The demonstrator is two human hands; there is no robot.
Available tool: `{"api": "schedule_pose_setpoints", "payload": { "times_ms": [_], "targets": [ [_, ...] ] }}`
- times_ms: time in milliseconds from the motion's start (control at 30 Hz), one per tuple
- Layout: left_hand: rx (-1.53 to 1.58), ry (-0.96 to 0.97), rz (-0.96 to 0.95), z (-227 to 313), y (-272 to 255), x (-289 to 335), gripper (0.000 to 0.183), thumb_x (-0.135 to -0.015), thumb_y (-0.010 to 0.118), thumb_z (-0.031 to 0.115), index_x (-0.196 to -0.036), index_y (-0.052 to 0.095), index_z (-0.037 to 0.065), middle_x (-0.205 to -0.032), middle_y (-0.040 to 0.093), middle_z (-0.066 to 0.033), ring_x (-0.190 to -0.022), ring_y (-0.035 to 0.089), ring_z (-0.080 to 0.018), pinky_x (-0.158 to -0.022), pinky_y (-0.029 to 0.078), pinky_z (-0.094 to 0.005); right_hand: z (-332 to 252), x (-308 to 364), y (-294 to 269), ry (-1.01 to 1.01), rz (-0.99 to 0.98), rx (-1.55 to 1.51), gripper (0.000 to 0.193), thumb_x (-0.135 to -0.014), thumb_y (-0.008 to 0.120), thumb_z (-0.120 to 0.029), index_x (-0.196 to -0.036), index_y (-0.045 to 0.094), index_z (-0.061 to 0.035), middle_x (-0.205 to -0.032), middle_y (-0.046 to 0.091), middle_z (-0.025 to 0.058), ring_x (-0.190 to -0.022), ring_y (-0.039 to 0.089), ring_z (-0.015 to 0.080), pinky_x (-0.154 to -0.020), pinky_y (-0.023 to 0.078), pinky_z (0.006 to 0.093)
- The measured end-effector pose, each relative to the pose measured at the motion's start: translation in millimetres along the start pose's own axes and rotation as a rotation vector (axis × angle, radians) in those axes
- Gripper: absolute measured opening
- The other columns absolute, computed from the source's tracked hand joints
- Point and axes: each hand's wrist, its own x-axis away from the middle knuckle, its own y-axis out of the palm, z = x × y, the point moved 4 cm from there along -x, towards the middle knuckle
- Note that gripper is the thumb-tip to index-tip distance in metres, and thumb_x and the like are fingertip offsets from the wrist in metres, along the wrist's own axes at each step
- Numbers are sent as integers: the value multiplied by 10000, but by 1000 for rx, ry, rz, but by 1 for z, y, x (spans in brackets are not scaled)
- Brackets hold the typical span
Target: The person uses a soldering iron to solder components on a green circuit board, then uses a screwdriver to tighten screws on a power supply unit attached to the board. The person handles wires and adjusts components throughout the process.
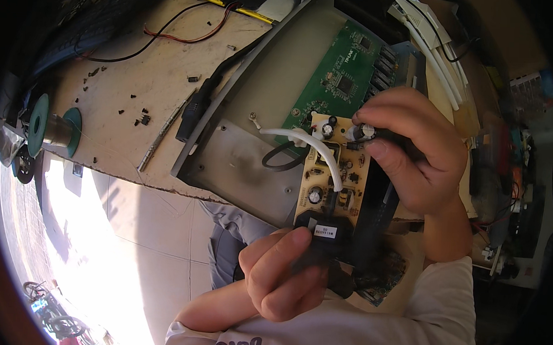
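The tan board (332, 175) runs lengthwise between the two hands, its long axis going from the left hand (284, 274) at the near end up to the right hand (407, 150) at the far end. The left hand's fingers are closed around the black block (324, 231) at the board's near end, thumb lying across its top, so the board extends straight away from those fingertips. The right hand's thumb and forefinger are pinched narrowly on a small capacitor (364, 132) at the board's far corner; the rest of the board lies below and to the left of those fingers. A white wire (326, 156) arcs over the board's face, between the two grips. Beyond the right fingers, just to their left, the green board (345, 77) sits in the grey case (252, 159). Both hands touch the tan board; neither is nearer.
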Motion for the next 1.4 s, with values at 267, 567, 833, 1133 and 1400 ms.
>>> {"api": "schedule_pose_setpoints", "payload": {
  "times_ms": [267,567,833,1133,1400],
  "targets": [
    [-19,-110,26,-7,-16,-29,628,-727,903,102,-1214,517,7,-1209,624,-289,-987,609,-331,-830,499,-405,-1,0,0,-7,109,-108,255,-852,754,19,-1100,704,54,-991,673,149,-832,644,221,-728,520,309],
    [54,-178,-21,-28,-70,-87,376,-977,557,4,-1346,499,-38,-1389,553,-260,-1246,604,-305,-1050,506,-441,-1,15,0,204,161,-441,120,-919,686,34,-1036,695,58,-946,682,99,-800,652,115,-692,521,251],
    [-257,-177,-148,-37,-71,-71,273,-848,690,-40,-1119,663,-40,-1296,603,-258,-1187,616,-379,-1009,481,-401,-6,10,3,15,-11,-331,255,-843,755,-21,-1089,699,17,-1025,671,99,-814,632,136,-694,519,279],
    [-803,52,-651,-34,-44,-119,150,-773,784,43,-906,780,111,-1458,546,-163,-1431,398,-447,-1116,409,-528,-21,3,18,-53,-315,-86,657,-716,860,-77,-1325,620,-16,-1368,569,188,-1204,602,356,-954,533,449],
    [-788,78,-816,-40,-40,-127,99,-753,754,-5,-840,752,43,-1385,558,-205,-1438,391,-445,-1133,390,-552,-25,0,25,109,-334,-151,677,-709,856,-11,-1340,609,-29,-1267,653,154,-1168,640,331,-962,539,429]
  ]
}}
